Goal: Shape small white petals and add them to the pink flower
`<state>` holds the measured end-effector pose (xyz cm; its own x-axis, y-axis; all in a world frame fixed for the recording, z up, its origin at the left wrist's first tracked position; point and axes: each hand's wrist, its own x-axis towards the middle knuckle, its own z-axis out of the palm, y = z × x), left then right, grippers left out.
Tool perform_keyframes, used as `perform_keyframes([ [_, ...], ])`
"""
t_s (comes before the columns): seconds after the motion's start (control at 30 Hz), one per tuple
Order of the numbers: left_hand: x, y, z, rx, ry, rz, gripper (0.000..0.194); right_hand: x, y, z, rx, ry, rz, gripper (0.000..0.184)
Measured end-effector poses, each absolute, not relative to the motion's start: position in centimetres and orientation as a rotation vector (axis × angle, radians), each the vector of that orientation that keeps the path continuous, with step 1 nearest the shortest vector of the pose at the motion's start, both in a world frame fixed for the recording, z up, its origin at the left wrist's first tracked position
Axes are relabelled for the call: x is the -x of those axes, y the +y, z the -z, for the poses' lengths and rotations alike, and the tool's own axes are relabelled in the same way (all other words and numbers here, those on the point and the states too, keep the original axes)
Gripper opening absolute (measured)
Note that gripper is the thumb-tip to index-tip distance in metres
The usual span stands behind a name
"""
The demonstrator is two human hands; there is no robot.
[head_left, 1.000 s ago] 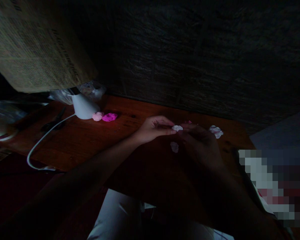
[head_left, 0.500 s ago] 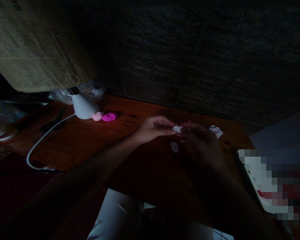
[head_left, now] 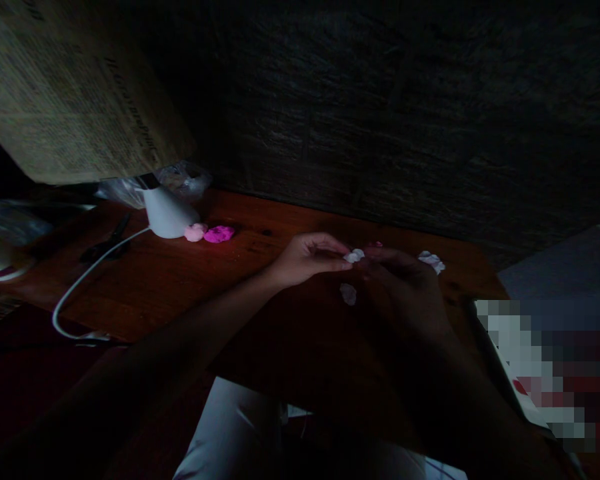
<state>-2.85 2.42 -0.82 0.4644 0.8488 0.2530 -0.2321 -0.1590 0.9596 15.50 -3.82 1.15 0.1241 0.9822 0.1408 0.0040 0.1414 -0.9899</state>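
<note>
Over the middle of the table I hold a small white crumpled piece (head_left: 354, 256), either paper or soft clay; the dim light hides which. My left hand (head_left: 313, 257) pinches its left side between thumb and fingers. At its right side are the closed fingertips of my right hand (head_left: 403, 283), in deep shadow. Below them on the table lies a pale, thin ruffled piece (head_left: 349, 294). Another white ruffled piece (head_left: 431, 262) rests right of my right hand. A tiny pink bit (head_left: 379, 245) shows just behind my right fingers.
A light pink lump (head_left: 196, 232) and a bright magenta lump (head_left: 219, 234) sit by the white lamp base (head_left: 169, 212). Its cable (head_left: 75, 287) loops over the table's left edge. Dark scissors (head_left: 107, 243) lie to the left. A newsprint-patterned shade (head_left: 80, 93) hangs above; a dark wall stands behind.
My right fingers shift slightly around the white crumpled piece, which turns a little between my hands. My left hand stays almost still. The lumps and loose pieces keep their places.
</note>
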Motion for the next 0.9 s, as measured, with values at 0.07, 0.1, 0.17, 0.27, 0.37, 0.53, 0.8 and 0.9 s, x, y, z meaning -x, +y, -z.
perform_keyframes([
  [0.07,2.83,2.41,0.82,-1.421,0.577,-1.053,0.031,-15.46,-3.8,-1.09,1.153,-1.197,-1.026,0.018],
  [0.1,2.83,2.4,0.81,-1.423,0.573,-1.056,0.031,-15.42,-3.81,-1.09,1.151,-1.204,-1.034,0.018],
  [0.17,2.86,2.39,0.8,-1.43,0.568,-1.059,0.031,-15.34,-3.85,-1.08,1.148,-1.211,-1.041,0.017],
  [0.27,2.91,2.41,0.79,-1.435,0.575,-1.067,0.03,-15.31,-3.88,-0.98,1.147,-1.237,-1.031,0.017],
  [0.37,2.91,2.43,0.82,-1.43,0.597,-1.069,0.031,-15.34,-3.86,-0.85,1.142,-1.26,-1.022,0.017],
  [0.53,2.85,2.42,0.86,-1.424,0.602,-1.072,0.031,-15.23,-3.84,-0.79,1.161,-1.231,-1.014,0.016],
  [0.8,2.83,2.45,0.86,-1.434,0.614,-1.11,0.031,-15.2,-3.87,-0.81,1.19,-1.233,-1.029,0.019],
  [0.9,2.83,2.42,0.75,-1.432,0.601,-1.122,0.031,-15.23,-3.91,-0.87,1.195,-1.247,-1.041,0.02],
])
